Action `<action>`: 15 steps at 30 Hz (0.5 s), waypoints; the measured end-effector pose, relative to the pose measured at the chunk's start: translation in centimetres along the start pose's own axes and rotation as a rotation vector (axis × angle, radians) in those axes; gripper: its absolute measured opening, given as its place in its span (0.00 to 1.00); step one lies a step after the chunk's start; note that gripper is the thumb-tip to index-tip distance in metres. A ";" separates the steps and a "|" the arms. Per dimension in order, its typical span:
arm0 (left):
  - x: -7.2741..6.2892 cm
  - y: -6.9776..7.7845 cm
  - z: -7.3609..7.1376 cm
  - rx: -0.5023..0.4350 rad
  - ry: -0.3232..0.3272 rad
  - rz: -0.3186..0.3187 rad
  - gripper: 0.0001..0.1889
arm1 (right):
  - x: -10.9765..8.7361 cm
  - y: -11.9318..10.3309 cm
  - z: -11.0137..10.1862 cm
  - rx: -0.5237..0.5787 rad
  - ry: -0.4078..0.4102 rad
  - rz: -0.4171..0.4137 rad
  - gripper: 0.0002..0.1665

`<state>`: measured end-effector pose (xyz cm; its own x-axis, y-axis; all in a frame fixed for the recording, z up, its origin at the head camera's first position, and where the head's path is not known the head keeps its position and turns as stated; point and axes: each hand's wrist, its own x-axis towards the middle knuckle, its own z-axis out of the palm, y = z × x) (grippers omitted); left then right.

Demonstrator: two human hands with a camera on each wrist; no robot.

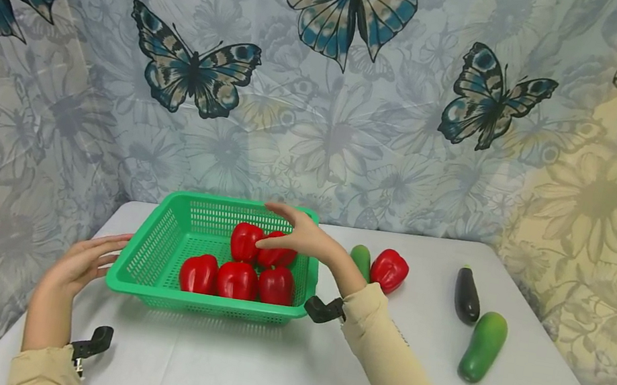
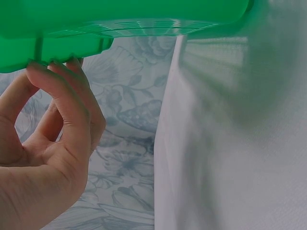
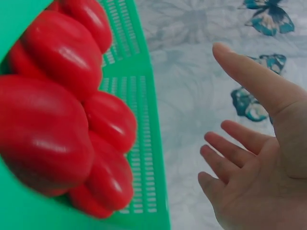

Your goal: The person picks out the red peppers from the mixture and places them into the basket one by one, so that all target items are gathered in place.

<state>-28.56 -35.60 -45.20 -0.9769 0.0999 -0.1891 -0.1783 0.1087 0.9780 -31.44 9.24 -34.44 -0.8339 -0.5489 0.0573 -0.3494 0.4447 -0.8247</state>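
Observation:
A green plastic basket (image 1: 146, 284) holds several red bell peppers (image 1: 237, 280), mostly in its right half. My left hand (image 1: 79, 263) is at the basket's left side. In the left wrist view, the bent fingertips of the left hand (image 2: 67, 120) meet the green rim (image 2: 72, 50). Over the basket's back right part hovers my right hand (image 1: 307, 238), thumb and fingers spread apart with nothing between them. The right wrist view has that hand (image 3: 259, 172) beside the basket wall (image 3: 144, 143), apart from the peppers (image 3: 48, 134).
Right of the basket, a green cucumber-like vegetable (image 1: 361, 261), partly behind the right arm, lies beside another red bell pepper (image 1: 390, 271). Farther right are a dark eggplant (image 1: 467, 295) and a larger green vegetable (image 1: 483, 348). A butterfly-patterned cloth (image 1: 344, 123) hangs behind the white table (image 1: 182, 362).

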 end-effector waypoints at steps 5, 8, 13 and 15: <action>1.0 -1.3 -0.7 -0.020 0.010 -0.007 0.26 | -1.1 0.6 -1.3 0.008 0.040 0.012 0.49; 1.7 -2.0 -1.2 -0.029 0.004 -0.005 0.27 | -1.8 0.9 -2.1 0.016 0.073 0.034 0.49; 1.6 -1.9 -1.2 -0.015 -0.006 0.013 0.24 | -3.0 1.6 -3.3 0.018 0.127 0.048 0.49; 1.5 -1.7 -1.1 -0.012 0.003 0.014 0.25 | -3.4 1.9 -3.8 0.021 0.148 0.043 0.49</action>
<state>-29.80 -36.72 -47.03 -0.9795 0.0988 -0.1756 -0.1664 0.0952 0.9815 -30.85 14.61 -34.06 -0.9024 -0.4186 0.1024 -0.3041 0.4502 -0.8396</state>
